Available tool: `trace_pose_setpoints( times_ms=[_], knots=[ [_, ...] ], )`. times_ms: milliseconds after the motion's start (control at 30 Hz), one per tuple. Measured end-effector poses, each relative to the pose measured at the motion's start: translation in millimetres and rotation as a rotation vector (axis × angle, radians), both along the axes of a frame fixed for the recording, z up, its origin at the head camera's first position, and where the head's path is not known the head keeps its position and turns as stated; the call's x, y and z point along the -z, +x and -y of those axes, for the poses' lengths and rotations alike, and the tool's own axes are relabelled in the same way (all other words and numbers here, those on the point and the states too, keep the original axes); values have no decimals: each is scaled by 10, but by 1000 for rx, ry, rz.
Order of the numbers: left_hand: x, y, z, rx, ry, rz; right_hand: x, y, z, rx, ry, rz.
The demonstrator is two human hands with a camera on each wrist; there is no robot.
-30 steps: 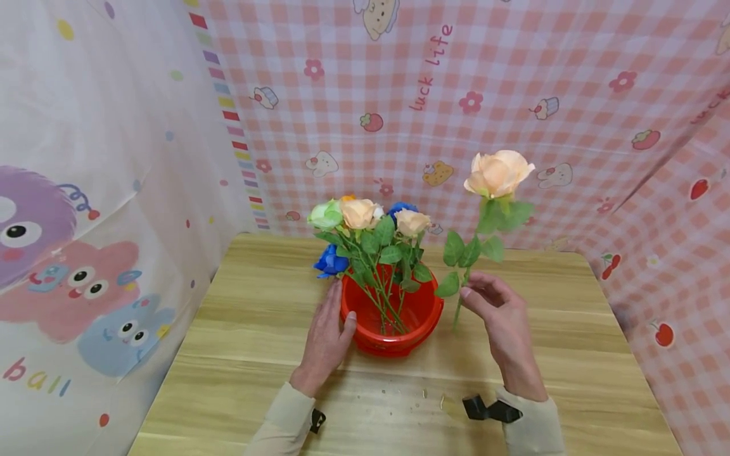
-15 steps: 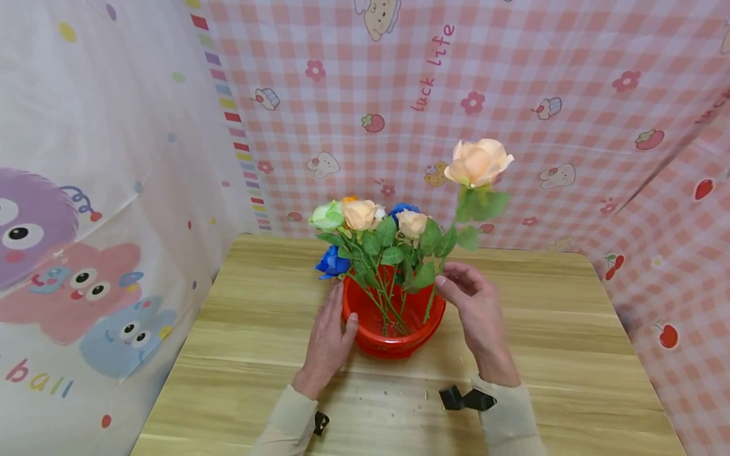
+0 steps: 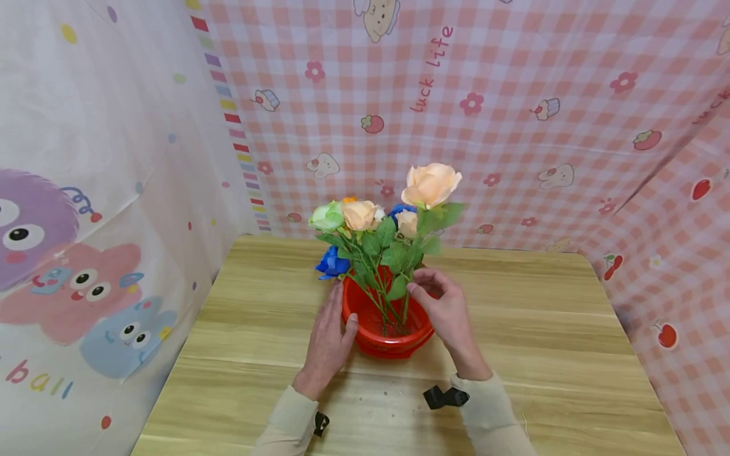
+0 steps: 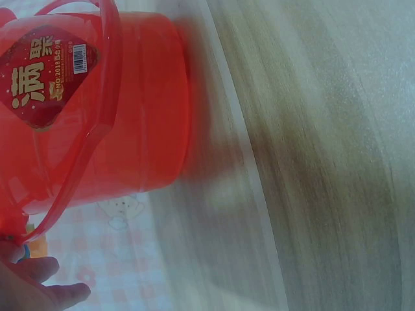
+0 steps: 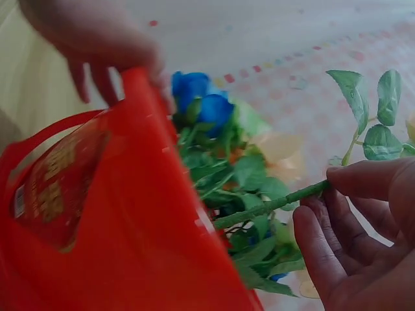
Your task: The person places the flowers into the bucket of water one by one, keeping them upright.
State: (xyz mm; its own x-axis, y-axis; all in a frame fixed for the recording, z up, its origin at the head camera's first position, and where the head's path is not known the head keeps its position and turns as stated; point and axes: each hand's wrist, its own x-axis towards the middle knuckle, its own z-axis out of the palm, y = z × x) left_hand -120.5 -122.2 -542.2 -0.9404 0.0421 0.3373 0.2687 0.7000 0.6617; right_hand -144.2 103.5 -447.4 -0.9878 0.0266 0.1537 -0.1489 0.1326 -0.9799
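Observation:
A red plastic bucket (image 3: 393,345) stands on the table, holding several artificial roses. My right hand (image 3: 447,313) pinches the green stem (image 5: 272,205) of a peach rose (image 3: 431,185), whose lower end reaches inside the bucket's rim. My left hand (image 3: 326,339) rests against the bucket's left side, fingers straight. Among the flowers in the bucket are another peach rose (image 3: 359,215), a pale green rose (image 3: 327,216) and a blue rose (image 3: 332,262) that leans out over the left rim. In the left wrist view the bucket's handle (image 4: 97,129) hangs down beside a red label (image 4: 48,74).
The wooden table (image 3: 239,329) spreads around the bucket. Small bits (image 3: 385,394) lie on it in front. A pink checked cloth (image 3: 319,126) hangs behind, and a white cartoon cloth (image 3: 131,209) hangs at the left.
My right hand has moved left with the peach rose, from beside the bucket to over its right rim, and the stem is now inside. My left hand stays at the bucket.

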Motion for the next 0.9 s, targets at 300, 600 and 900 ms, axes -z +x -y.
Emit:
trace_pose_setpoints(
  times_ms=[300, 600, 900],
  knots=[
    [-4, 3, 1, 0, 3, 0, 92, -35, 91, -13, 202, -74],
    [8, 3, 9, 2, -4, 9, 108, -53, 153, -28, 396, -113],
    [10, 2, 4, 4, -4, -13, 127, -123, 231, -59, 525, -127]
  ],
)
